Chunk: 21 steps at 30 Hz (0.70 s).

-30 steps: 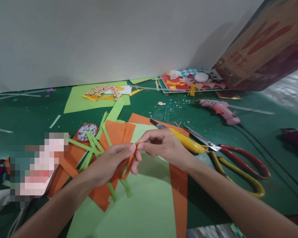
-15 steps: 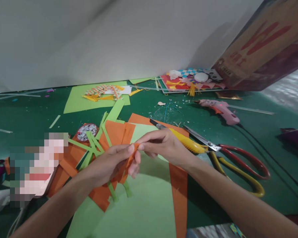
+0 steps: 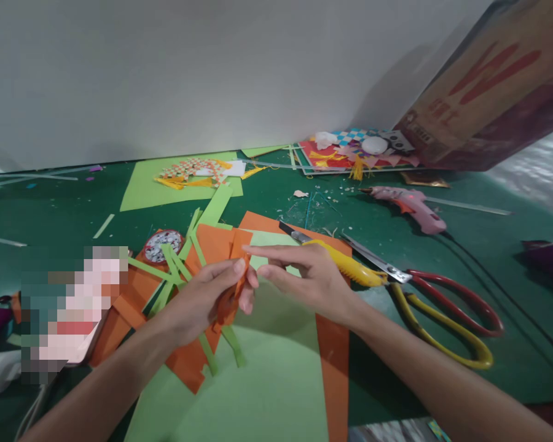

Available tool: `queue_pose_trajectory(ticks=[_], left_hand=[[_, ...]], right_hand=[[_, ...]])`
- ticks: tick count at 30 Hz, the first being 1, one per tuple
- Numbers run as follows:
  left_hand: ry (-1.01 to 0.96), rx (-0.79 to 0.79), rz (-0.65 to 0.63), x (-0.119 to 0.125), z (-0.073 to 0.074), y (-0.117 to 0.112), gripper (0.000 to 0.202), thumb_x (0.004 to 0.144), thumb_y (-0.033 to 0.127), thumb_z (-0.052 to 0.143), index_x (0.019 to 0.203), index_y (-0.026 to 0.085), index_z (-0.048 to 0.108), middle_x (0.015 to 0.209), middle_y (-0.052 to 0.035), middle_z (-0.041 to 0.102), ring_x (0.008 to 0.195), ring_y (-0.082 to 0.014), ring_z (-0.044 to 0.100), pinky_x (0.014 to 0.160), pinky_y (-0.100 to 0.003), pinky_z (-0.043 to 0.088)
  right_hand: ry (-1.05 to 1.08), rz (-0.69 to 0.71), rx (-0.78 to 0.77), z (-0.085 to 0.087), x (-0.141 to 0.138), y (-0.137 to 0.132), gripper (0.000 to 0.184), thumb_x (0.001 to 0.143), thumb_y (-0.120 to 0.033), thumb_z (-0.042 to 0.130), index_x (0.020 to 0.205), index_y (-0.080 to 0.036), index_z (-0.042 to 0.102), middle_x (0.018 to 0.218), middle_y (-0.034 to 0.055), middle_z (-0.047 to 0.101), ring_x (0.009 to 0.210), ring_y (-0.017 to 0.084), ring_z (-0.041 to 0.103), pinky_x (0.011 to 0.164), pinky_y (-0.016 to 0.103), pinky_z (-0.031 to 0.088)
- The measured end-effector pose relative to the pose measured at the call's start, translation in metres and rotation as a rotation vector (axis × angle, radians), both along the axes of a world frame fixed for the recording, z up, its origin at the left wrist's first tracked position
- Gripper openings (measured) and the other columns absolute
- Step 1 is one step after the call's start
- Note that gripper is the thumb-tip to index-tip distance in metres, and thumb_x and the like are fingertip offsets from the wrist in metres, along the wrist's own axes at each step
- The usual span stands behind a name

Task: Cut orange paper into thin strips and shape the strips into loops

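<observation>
My left hand (image 3: pixel 207 298) pinches a bent orange paper strip (image 3: pixel 233 294) between thumb and fingers, just above the paper pile. My right hand (image 3: pixel 304 276) hovers right beside it with the fingers stretched out and holding nothing, the index tip close to the strip's top. Under both hands lie a large light green sheet (image 3: pixel 262 380), orange sheets (image 3: pixel 334 362) and several thin green strips (image 3: pixel 172 270).
A yellow utility knife (image 3: pixel 345 261) and red-and-yellow scissors (image 3: pixel 442 307) lie right of my right hand. A pink glue gun (image 3: pixel 408 205) with its cord rests further back. A round tin (image 3: pixel 162 244), woven paper pieces (image 3: pixel 191 169) and a leaning cardboard box (image 3: pixel 493 92) are also on the green mat.
My right hand has let go of the orange strip and spread its fingers. The left hand keeps the strip, now folded closer into its fingers.
</observation>
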<state>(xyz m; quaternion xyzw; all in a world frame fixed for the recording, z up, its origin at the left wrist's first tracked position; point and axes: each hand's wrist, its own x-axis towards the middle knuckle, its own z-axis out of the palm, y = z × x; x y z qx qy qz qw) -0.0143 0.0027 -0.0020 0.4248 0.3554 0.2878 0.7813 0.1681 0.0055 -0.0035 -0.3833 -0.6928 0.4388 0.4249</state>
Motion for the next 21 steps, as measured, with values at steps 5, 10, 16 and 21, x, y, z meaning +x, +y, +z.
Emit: queue_pose_trajectory(ticks=[5, 10, 16, 21], left_hand=[[0.011, 0.003, 0.001, 0.0008, 0.0015, -0.0002, 0.035, 0.083, 0.049, 0.059, 0.072, 0.016, 0.059, 0.053, 0.0029, 0.053, 0.055, -0.0091, 0.050, 0.054, -0.019, 0.034], [0.037, 0.018, 0.011, 0.0012, 0.0027, -0.0012, 0.034, 0.083, 0.049, 0.059, 0.076, 0.016, 0.059, 0.053, 0.0032, 0.053, 0.053, -0.0084, 0.048, 0.054, -0.019, 0.034], [0.023, 0.018, 0.007, 0.0014, 0.0024, -0.0007, 0.033, 0.083, 0.049, 0.059, 0.076, 0.016, 0.058, 0.053, 0.0031, 0.054, 0.054, -0.0084, 0.048, 0.054, -0.019, 0.035], [0.029, 0.016, 0.002, 0.0006, 0.0004, -0.0005, 0.032, 0.085, 0.048, 0.056, 0.077, 0.017, 0.057, 0.055, 0.0030, 0.054, 0.052, -0.0080, 0.046, 0.052, -0.019, 0.034]], right_hand=[[-0.002, 0.035, -0.011, 0.0010, 0.0001, -0.0006, 0.033, 0.085, -0.032, 0.054, 0.110, -0.016, 0.070, 0.063, 0.0011, 0.063, 0.054, 0.010, 0.046, 0.052, 0.023, 0.039], [-0.035, 0.013, 0.024, 0.0010, -0.0001, 0.0006, 0.029, 0.085, -0.028, 0.053, 0.104, -0.017, 0.073, 0.063, 0.0002, 0.063, 0.050, 0.008, 0.040, 0.048, 0.021, 0.036], [-0.042, -0.003, 0.014, 0.0012, -0.0007, 0.0003, 0.030, 0.084, -0.030, 0.053, 0.102, -0.018, 0.073, 0.058, -0.0005, 0.058, 0.050, 0.008, 0.036, 0.047, 0.021, 0.034], [-0.043, -0.002, 0.024, 0.0018, -0.0011, 0.0000, 0.031, 0.084, -0.029, 0.053, 0.106, -0.018, 0.072, 0.056, -0.0012, 0.054, 0.050, 0.009, 0.035, 0.047, 0.022, 0.033]])
